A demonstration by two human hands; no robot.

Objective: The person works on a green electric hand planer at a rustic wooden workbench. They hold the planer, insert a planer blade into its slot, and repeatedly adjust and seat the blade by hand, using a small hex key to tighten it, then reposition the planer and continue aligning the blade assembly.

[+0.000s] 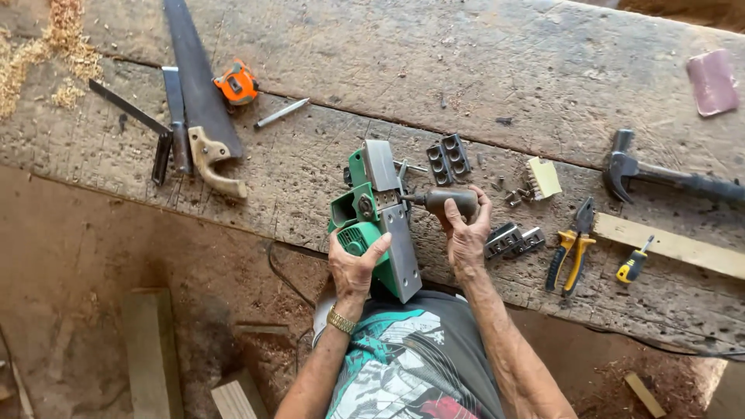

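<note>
A green electric planer (372, 213) lies on its side at the near edge of a rough wooden workbench (497, 70), its grey sole plate facing right. My left hand (355, 262) grips the planer's green body from below. My right hand (466, 229) is closed around the dark handle of a screwdriver (442, 202), whose tip meets the planer by the sole plate. Small metal blade-holder parts (448, 159) and more metal pieces (512, 240) lie just beyond and right of my right hand.
On the bench: a hand saw (198, 93), a chisel (174, 116), an orange tape measure (237, 84), a hammer (660, 174), yellow-handled pliers (573, 252), a small yellow screwdriver (635, 264), a wood strip (671, 244), a sandpaper pad (712, 81). Wood offcuts lie on the dirt floor (93, 256).
</note>
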